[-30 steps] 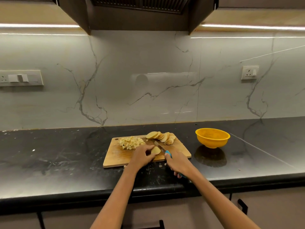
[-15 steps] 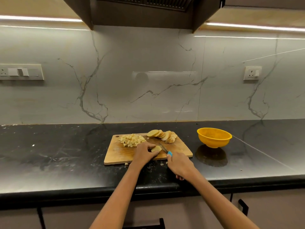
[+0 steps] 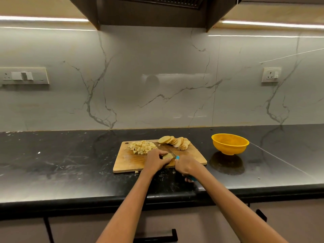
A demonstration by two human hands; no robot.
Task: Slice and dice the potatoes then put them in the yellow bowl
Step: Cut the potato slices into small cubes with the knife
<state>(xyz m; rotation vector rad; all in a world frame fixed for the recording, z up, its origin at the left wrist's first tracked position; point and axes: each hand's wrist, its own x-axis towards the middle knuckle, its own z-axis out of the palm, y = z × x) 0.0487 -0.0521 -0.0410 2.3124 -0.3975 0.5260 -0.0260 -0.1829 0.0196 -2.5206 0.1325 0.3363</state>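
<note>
Dicing stage, task partly complete. A pile of diced potato (image 3: 142, 147) lies on the far left of the wooden cutting board (image 3: 126, 162); a fanned row of potato slices (image 3: 173, 142) along its far edge remains uncut. The yellow bowl (image 3: 230, 143) stands on the black countertop (image 3: 61, 163), well apart to the right of the board, with no potato visible inside. The left hand (image 3: 155, 161) curls its fingers over one potato slice (image 3: 168, 156) near the board's front edge. The right hand (image 3: 185, 166) grips the blue-handled knife (image 3: 177, 157), blade angled beside that slice. Judged remaining: dicing the slices, then transfer.
</note>
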